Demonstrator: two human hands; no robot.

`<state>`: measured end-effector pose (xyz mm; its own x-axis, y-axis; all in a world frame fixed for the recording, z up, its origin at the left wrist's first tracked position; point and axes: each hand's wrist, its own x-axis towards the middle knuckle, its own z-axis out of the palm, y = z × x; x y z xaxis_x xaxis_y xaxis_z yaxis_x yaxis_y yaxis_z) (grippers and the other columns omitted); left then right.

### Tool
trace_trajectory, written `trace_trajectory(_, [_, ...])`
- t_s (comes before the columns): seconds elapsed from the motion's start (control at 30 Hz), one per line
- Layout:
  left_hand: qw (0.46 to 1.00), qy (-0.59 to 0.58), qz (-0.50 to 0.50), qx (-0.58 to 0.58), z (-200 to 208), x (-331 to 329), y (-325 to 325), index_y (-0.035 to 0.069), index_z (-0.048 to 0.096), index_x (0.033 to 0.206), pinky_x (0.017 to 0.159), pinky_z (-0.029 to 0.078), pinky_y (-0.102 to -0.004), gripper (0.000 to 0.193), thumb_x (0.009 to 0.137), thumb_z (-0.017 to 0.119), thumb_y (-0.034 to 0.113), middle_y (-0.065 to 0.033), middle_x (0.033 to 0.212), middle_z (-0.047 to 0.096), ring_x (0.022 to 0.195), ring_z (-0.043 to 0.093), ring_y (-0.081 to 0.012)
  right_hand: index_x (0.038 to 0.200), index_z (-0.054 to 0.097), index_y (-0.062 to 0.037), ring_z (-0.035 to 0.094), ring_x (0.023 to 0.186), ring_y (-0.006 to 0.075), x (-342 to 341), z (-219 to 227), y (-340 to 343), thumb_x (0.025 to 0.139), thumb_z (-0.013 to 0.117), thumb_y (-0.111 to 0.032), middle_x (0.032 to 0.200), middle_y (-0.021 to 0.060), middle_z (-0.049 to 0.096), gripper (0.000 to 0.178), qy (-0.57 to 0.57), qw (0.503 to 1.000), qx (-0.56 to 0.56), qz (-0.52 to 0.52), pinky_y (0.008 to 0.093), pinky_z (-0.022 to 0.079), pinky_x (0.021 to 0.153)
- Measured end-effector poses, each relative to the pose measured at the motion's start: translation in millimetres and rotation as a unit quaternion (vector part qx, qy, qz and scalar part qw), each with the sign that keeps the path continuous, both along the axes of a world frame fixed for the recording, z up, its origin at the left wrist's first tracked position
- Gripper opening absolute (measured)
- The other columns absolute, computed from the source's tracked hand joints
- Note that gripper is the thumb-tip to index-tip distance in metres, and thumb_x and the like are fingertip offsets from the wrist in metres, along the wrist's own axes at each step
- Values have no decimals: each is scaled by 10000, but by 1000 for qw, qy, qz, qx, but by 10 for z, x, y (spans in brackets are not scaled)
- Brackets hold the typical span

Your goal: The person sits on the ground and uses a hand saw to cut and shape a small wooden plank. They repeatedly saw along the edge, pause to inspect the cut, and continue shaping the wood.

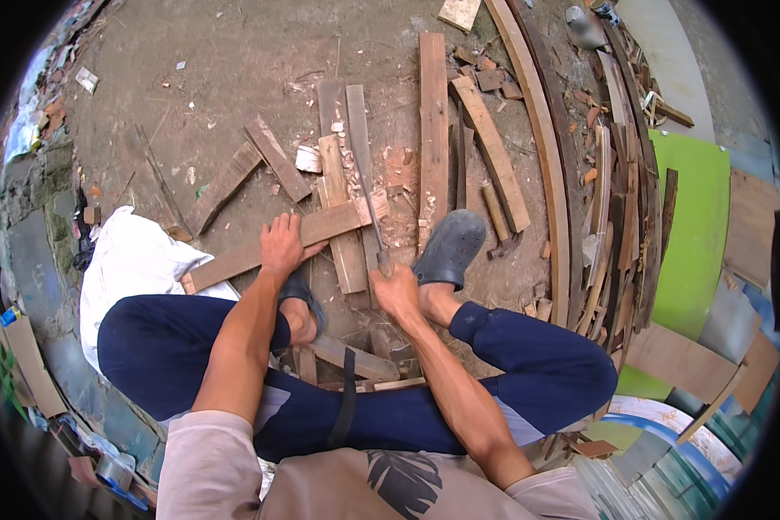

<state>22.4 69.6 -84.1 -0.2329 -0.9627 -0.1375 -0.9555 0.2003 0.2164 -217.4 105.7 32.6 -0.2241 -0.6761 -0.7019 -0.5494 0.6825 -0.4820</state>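
Observation:
My left hand point(281, 243) lies over a wooden plank point(325, 225), its fingers across the upper edge and the thumb stretched to the right. This plank slants across shorter boards point(345, 256) beneath it, and its right end looks pale and freshly cut. In my right hand point(395, 290) is the grip of a long-bladed knife point(368, 195). Its narrow blade points away from me, seen nearly edge-on, and crosses the plank's pale end; whether it touches the wood I cannot tell. Pale wood chips point(397, 165) lie just beyond.
A hammer point(498, 230) lies right of my right shoe point(451, 247). Loose boards point(432, 121) and long timbers point(542, 130) lie ahead and to the right. White cloth point(139, 251) is by my left knee. A green panel point(692, 225) stands at far right.

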Motion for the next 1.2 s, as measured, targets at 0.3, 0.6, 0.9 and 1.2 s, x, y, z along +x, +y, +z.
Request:
trace_trajectory(0.3, [1000, 7, -2, 17, 49, -33, -4, 48, 577, 1167, 888, 442, -453, 799, 732, 729, 700, -112, 1033, 562, 1018, 573, -289, 1036, 694, 52, 701, 883, 460, -120, -336, 207, 829, 666, -279, 900, 307, 703, 391, 29, 997, 25, 63, 443, 556, 779])
trace_trajectory(0.6, [998, 45, 48, 6, 257, -197, -41, 20, 577, 1265, 990, 411, -443, 672, 867, 689, 550, -138, 1180, 600, 1138, 561, -319, 783, 585, -16, 506, 418, 150, -403, 613, -117, 909, 695, -229, 558, 32, 543, 271, -159, 973, -6, -165, 317, 416, 415])
trace_trajectory(0.9, [980, 164, -28, 110, 451, -917, -725, 76, 750, 1102, 905, 525, -470, 327, 916, 618, 311, -159, 1060, 714, 1030, 668, -361, 864, 628, -1, 527, 435, 145, -777, 1570, 244, 909, 697, -283, 562, 46, 560, 293, -125, 981, -10, -149, 332, 417, 455])
trace_trajectory(1.2, [984, 55, -146, 85, 321, -947, -839, 54, 725, 888, 718, 565, -492, 270, 937, 590, 282, -173, 898, 710, 790, 698, -396, 927, 664, -7, 572, 486, 166, -843, 1495, 490, 907, 686, -280, 609, 79, 584, 275, -138, 974, 9, -180, 339, 446, 493])
